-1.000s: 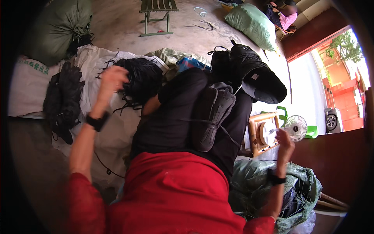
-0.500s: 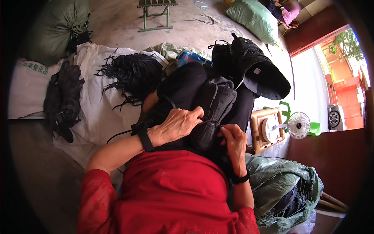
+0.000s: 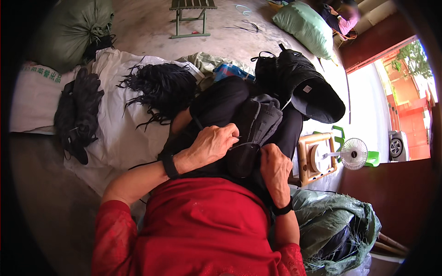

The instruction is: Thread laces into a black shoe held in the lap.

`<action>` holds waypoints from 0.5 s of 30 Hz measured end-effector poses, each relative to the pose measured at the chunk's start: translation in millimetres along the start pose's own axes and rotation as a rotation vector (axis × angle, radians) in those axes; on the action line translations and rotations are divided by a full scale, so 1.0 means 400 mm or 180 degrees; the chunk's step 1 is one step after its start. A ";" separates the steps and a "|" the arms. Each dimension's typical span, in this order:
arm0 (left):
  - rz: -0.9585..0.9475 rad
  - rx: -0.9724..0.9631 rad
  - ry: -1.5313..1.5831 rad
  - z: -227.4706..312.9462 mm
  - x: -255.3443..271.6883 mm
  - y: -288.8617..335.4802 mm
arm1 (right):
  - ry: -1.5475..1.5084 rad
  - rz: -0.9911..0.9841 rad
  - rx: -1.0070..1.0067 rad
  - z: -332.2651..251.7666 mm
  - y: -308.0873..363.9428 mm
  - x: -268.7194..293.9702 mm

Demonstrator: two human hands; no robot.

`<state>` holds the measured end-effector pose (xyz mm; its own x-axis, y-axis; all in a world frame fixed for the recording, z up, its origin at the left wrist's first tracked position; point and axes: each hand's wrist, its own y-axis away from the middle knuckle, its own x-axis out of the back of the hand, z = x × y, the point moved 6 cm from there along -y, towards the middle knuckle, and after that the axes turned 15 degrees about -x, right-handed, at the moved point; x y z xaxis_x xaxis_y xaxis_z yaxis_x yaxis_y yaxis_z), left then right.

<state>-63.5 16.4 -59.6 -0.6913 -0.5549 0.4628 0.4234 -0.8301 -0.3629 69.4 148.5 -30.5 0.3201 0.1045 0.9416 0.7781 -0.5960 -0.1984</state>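
Concrete flr (image 3: 142, 27); L grip (image 3: 213, 143), R grip (image 3: 276, 166) on shoelace (image 3: 247, 143).

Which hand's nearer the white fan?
Right. The right hand is by the dark shoe's right side, left of the fan; the left hand is at the shoe's left side, farther from the fan.

1. Two hands (image 3: 214, 143) (image 3: 276, 171) are working at the centre.
2. One shoe (image 3: 260, 124) is resting there.
3. Two wristbands (image 3: 170, 165) (image 3: 283, 208) are showing lower centre.
4. Three green sacks (image 3: 69, 37) (image 3: 306, 30) (image 3: 313, 207) are sitting upper left, upper right, lower right.
5. One folding stool (image 3: 193, 20) is standing at the top.
6. One fan (image 3: 354, 154) is standing right.
7. One car (image 3: 398, 146) is showing far right.
8. One other person (image 3: 348, 25) is appearing upper right.
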 end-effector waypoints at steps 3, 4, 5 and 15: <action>0.0119 -0.0213 -0.0167 0.006 0.004 -0.009 | 0.0213 -0.0051 0.0100 -0.018 0.007 -0.009; 0.0177 -0.0189 -0.0226 0.004 0.005 -0.010 | 0.0290 0.0061 0.0257 -0.030 0.008 -0.006; 0.0244 -0.0149 -0.0294 0.003 0.005 -0.010 | 0.0273 0.0028 0.0264 -0.035 0.009 -0.007; 0.0271 -0.0227 -0.0662 0.019 0.007 0.007 | 0.0869 -0.0269 0.0823 -0.061 -0.023 -0.047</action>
<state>-59.7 12.2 -53.2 -0.5163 -0.6283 0.5820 0.4275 -0.7779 -0.4606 43.2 132.7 -39.8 0.1207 -0.0919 0.9884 0.9174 -0.3701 -0.1464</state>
